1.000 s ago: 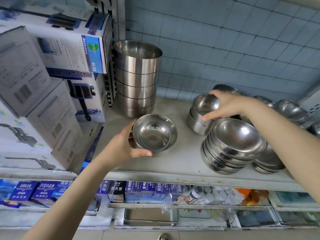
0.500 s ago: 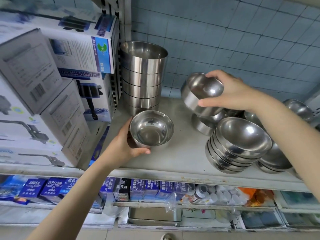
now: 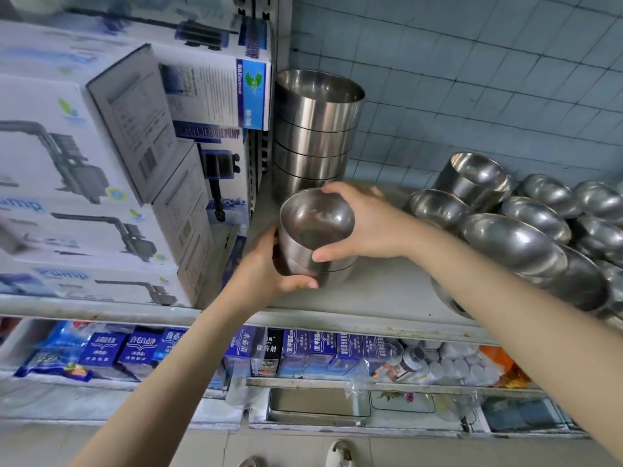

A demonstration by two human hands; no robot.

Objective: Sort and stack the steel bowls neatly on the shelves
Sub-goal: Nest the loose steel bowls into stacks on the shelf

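We nest one small bowl [image 3: 317, 220] into another, left hand [image 3: 266, 267] gripping the lower, right hand [image 3: 367, 224] clasping the upper. At twelve o'clock a tall stack [image 3: 317, 129] stands finished; at three o'clock, loose bowls [image 3: 526, 230] remain unsorted.

Lower bowl [image 3: 323, 276] of nested pair largely hidden behind left hand [image 3: 266, 274] and right hand [image 3: 367, 224]. Bowl piles [image 3: 556, 237] at far right cut off by frame edge. Print on pump boxes [image 3: 101, 170], left, blurred. Shoes [image 3: 338, 455] cropped at bottom.
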